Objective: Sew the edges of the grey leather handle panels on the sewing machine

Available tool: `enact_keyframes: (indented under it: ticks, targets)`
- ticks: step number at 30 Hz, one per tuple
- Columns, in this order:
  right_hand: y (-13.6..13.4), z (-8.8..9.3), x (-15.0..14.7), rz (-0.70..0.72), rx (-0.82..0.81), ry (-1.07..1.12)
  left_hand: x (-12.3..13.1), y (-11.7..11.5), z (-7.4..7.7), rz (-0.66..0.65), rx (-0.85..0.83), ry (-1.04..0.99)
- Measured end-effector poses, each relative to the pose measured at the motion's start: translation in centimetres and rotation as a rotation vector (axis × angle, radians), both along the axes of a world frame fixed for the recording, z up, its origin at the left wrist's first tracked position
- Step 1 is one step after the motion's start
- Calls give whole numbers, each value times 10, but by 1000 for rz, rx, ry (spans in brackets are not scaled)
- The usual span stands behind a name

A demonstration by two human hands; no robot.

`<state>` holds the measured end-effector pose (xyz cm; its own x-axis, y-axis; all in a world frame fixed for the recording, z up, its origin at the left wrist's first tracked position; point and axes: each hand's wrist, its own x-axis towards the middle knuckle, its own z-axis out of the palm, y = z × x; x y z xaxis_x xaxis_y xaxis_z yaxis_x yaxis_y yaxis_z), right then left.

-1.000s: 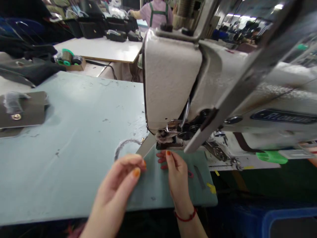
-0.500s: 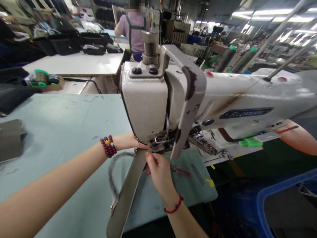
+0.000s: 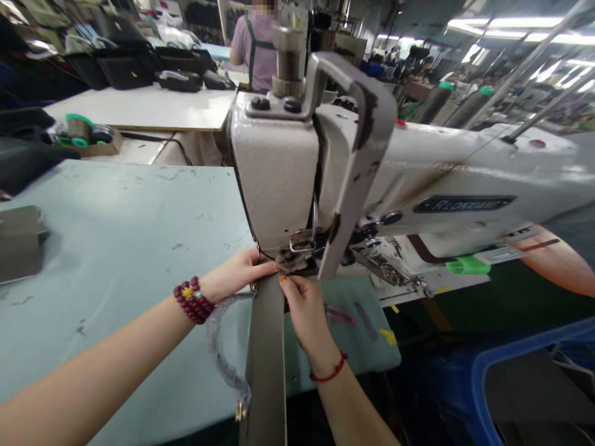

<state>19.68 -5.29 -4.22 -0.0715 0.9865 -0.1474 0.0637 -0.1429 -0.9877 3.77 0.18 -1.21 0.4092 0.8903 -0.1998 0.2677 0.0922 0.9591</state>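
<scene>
Under the presser foot of the white sewing machine (image 3: 279,167), a grey strap (image 3: 267,347) lies flat on the pale green table (image 3: 116,229) and runs toward the camera. The left hand (image 3: 235,275) pinches its left edge and the right hand (image 3: 307,310) its right edge, fingers closed on it. The lettering on the machine's nameplate (image 3: 465,203) is blurred and unreadable.

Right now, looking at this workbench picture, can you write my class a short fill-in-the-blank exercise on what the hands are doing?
The left hand and right hand hold a grey strap under the white ____ machine.
The dark beaded bracelet sits on the ____ wrist.
The thin cord on the right wrist is ____.
Missing words: sewing; left; red.
</scene>
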Motion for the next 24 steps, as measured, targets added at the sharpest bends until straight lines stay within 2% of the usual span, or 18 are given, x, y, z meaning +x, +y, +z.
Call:
enact_keyframes:
  ticks: [5, 9, 14, 21, 24]
  targets:
    - [-1, -3, 3, 18, 7, -23, -5, 2, -8, -41, -69, -50]
    - [-2, -1, 5, 38, 18, -44, -4, 0, -10, -23, -95, -45]
    - [0, 4, 10, 61, 38, -86, 1, -5, -5, 50, -47, 7]
    - [3, 8, 18, 129, 42, -122, 6, -9, -12, 110, -12, -27]
    - [4, 12, 21, 170, 26, -129, 8, -12, -11, 182, 25, 2]
